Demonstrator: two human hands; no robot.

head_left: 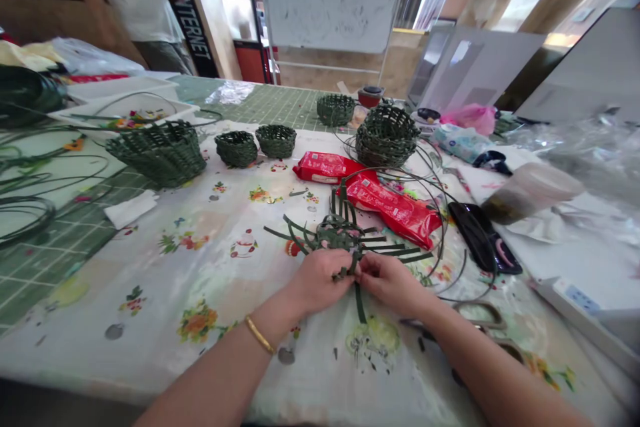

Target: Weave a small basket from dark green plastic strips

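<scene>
My left hand point(320, 280) and my right hand point(393, 282) meet at the near edge of a flat, star-shaped weave of dark green strips point(340, 232) lying on the flowered tablecloth point(210, 293). Both hands are closed, pinching strips of that weave between fingers and thumb. One green strip point(360, 303) hangs down between the hands toward me. A gold bangle point(260, 335) circles my left wrist. A thin green cord point(440, 213) loops from the weave off to the right.
Several finished green woven baskets point(160, 152) point(386, 135) stand further back. Two red packets point(395, 207) lie just behind the weave. A black phone point(483, 237) and scissors point(480, 320) are at the right. A person point(135, 0) stands at the far left.
</scene>
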